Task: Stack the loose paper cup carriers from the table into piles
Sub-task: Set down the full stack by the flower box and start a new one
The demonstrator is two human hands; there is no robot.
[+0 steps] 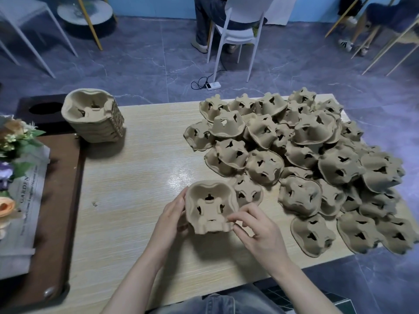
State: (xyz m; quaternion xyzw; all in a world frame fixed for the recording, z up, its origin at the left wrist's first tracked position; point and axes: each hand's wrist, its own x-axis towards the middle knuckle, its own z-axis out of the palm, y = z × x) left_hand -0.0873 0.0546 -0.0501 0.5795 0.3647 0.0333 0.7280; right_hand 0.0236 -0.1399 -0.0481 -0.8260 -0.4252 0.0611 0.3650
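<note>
Denim-clad lap (226, 302) sat at the bottom edge of the frame, both bare forearms reaching up from it over the pale wood-grain table (136, 200).

Left hand (172, 214) cupped the left side of a single brown moulded-pulp cup carrier (210, 210), fingers curled behind its wall. Right hand (254, 225) pinched the carrier's lower right corner between thumb and fingertips. Carrier was held cavity-side toward the camera, lower centre of the frame, apparently lifted just clear of the table; contact underneath couldn't be confirmed.

Step in hand, by my read: one carrier picked and oriented, not yet stacked.

Right half of the frame held the big heap of loose brown pulp carriers (306, 159), mostly lying bottom-up, overlapping and tilted at random, spreading to the right table edge. Bulk of the job remained.

Upper left of the frame: one finished pile of nested brown carriers (95, 116), open side up, leaning slightly, near the table's far left corner, well apart from the held piece.

Next move probably called for carrying the held carrier across to that pile, matching its rotation to the top piece and pressing it down to nest. Risk: the leaning pile could tip.

Left edge: dark brown tray (61, 200) with paper-wrapped artificial flowers (13, 141). Beyond the table: white plastic chair (238, 26), someone seated.
</note>
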